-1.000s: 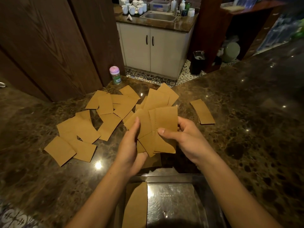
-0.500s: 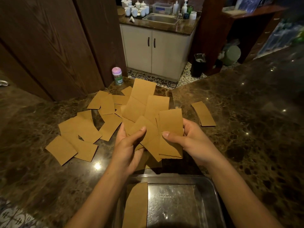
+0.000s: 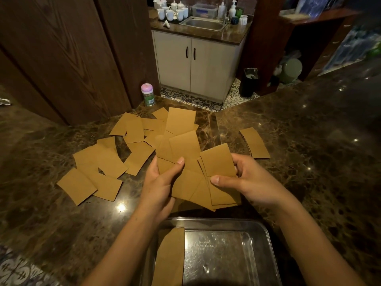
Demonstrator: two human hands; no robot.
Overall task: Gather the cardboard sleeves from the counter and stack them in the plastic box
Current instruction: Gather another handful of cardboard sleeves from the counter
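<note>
Both hands — left hand (image 3: pixel 159 183), right hand (image 3: pixel 245 180) — now gripping fanned cardboard sleeves (image 3: pixel 191 172), lifted further off tabletop (image 3: pixel 309 141) w/ more gathered, nearing plastic box (image 3: pixel 266 230).

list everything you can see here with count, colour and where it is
held sleeves: a loose fan, brown, in both hands above the counter
loose sleeves: many, overlapping, brown, counter left and centre
small sleeve stack: one, brown, counter right
plastic box: one, clear, near edge
sleeve in box: at least one, brown, left side
counter: one, dark marble
small bottle: one, pink cap, green label, counter's far edge
cups: several, white, beside the far sink
sink: one, steel, above the white cabinet
bin: one, black, on the floor
left hand: grip on the fan
right hand: grip on the fan
</note>
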